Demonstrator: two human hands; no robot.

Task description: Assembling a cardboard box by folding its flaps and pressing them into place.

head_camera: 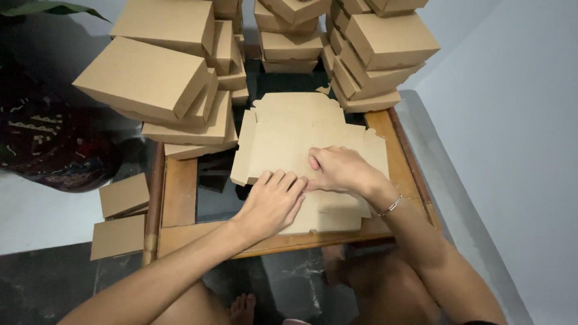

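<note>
Two bare hands press on one flat, unfolded cardboard blank [289, 144], plain brown w/ die-cut flaps and notched edges, lying across the middle of a low wooden table [180, 192]. Nearest the camera: the person's knees and a foot over a dark marbled floor [54, 283].

Left hand [274, 201] sits at the blank's near edge, knuckles up, fingers curled under and bearing down on the card; it's loosely fisted, pressing, not gripping anything. Right hand [340, 168] lies just beside it, touching it approx at the fingertips, palm down, fingers bent, thumb tucked toward the left. It presses the card flat; can't tell if any flap is pinched beneath. A thin bracelet [390, 206] circles the right wrist.

Left of the table, near side, a few small flat card pieces [123, 195] rest at floor level. Farther back the blank's far flaps reach toward stacks of finished boxes: a leaning left stack [162, 78], a middle stack [289, 42] and a right stack [376, 51], all the same brown, lids closed. Far left, a dark patterned cloth [42, 144] and a green leaf [51, 9]. A pale wall [512, 120] runs along the right.
</note>
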